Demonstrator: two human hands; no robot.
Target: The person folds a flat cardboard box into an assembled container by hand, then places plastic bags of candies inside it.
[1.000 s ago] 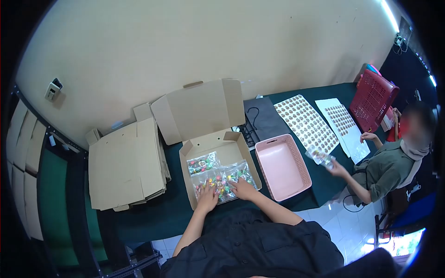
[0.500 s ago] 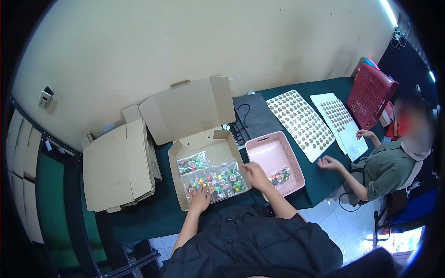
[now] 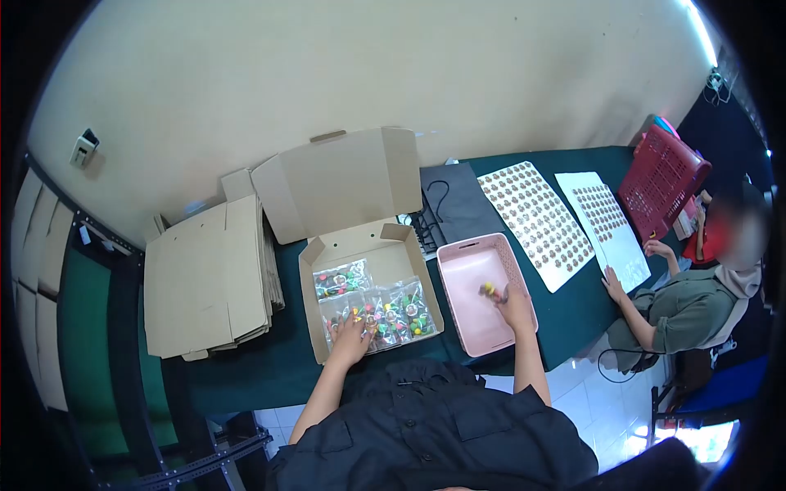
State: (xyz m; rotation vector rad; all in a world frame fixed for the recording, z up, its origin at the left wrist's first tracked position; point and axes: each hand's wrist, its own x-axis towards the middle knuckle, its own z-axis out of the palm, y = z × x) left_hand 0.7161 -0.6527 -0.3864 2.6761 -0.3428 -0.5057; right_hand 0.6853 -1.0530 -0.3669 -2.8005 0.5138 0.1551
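An open cardboard box holds several clear plastic packets of small colourful pieces, possibly beads or candies. My left hand rests over the packets at the box's lower left, fingers spread. To its right, a pink plastic basket stands close beside the box. Over the basket's inside, my right hand grips a small packet of colourful pieces, blurred by motion and partly covered by my fingers.
Flattened cardboard boxes are stacked at left. Sticker sheets and a black bag lie on the green-covered table. A dark red basket stands at far right, near a co-worker whose hand touches a sheet.
My right hand has moved right from the box's edge into the pink basket and taken up the packet there. My left hand stays over the packets. The co-worker's hand has moved onto the sheet.
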